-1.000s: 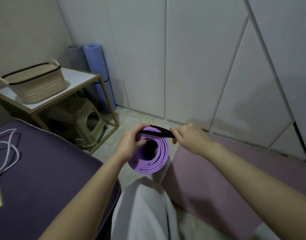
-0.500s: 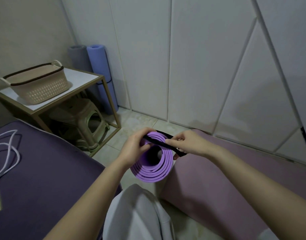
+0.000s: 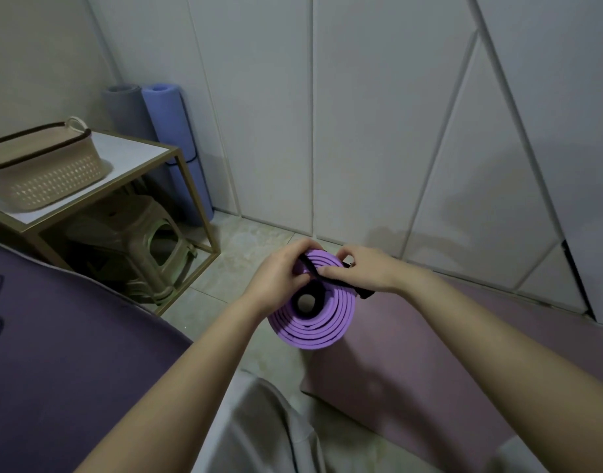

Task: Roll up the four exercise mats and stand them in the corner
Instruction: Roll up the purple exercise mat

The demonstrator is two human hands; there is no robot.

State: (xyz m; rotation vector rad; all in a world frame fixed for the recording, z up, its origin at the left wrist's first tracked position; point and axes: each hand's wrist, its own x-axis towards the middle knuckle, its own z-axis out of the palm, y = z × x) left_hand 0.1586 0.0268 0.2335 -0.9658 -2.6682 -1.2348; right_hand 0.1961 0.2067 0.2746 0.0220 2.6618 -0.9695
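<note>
Closer together than a second ago, the left hand (image 3: 279,274) and right hand (image 3: 365,271) now meet over the end of the purple mat (image 3: 313,331), and the black strap (image 3: 337,281) slants lower across it. The pink mat (image 3: 429,370) lies flat on the floor (image 3: 245,254) at right. The purple mat, rolled, is held end-on just left of it. A grey mat (image 3: 122,107) and a blue mat (image 3: 170,124) stand rolled in the far left corner. The left fingers curl round the roll's rim; the right fingers pinch the strap.

We hold the roll (image 3: 313,322) end-up between our left hand (image 3: 279,278) and right hand (image 3: 365,271), the strap (image 3: 331,279) lying across its top. A flat mat (image 3: 429,353) lies to its right. At far left the corner mats (image 3: 175,131) stand behind a table (image 3: 136,155), which has a basket (image 3: 44,169) on it and a stool (image 3: 150,240) beneath.
</note>
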